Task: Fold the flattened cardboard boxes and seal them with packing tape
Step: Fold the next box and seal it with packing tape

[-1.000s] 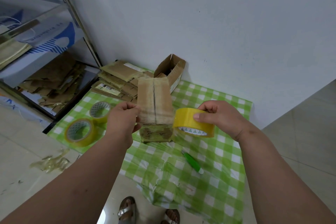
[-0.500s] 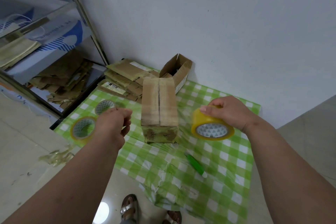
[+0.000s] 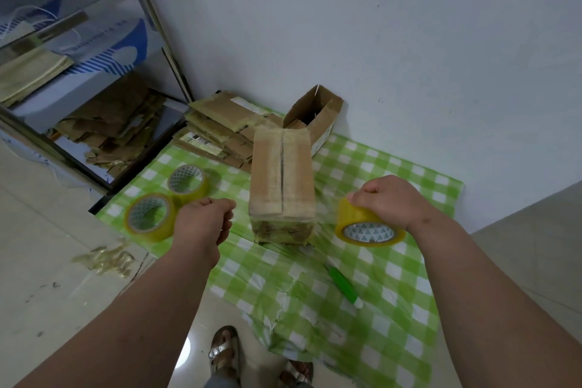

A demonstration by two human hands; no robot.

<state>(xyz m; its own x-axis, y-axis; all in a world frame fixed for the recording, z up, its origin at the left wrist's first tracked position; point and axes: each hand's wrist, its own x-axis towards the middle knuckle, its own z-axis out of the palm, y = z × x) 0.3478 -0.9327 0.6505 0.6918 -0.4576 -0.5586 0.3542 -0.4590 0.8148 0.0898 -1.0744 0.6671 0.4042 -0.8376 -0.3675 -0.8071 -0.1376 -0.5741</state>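
Folded cardboard box on checked cloth, flanked by two hands and three tape rolls.

Listed left to right: a metal shelf unit (image 3: 63, 123) stocked with cardboard scraps, at 10 o'clock; two yellow tape rolls (image 3: 151, 218) lying flat and touching each other on the green checked cloth (image 3: 393, 293); the left hand (image 3: 201, 224), held at 9 o'clock of the box, fingers loosely curled with nothing seen in them; a stack of flattened boxes (image 3: 220, 129) at 11 o'clock of the box; the folded box (image 3: 282, 179), set upright mid-cloth with its top seam closed; an open box (image 3: 318, 116) behind it at 12 o'clock, against the wall; a green cutter (image 3: 343, 285) at 5 o'clock; a third tape roll (image 3: 367, 225), gripped from above by the curled fingers of the right hand (image 3: 387, 198), at 3 o'clock.
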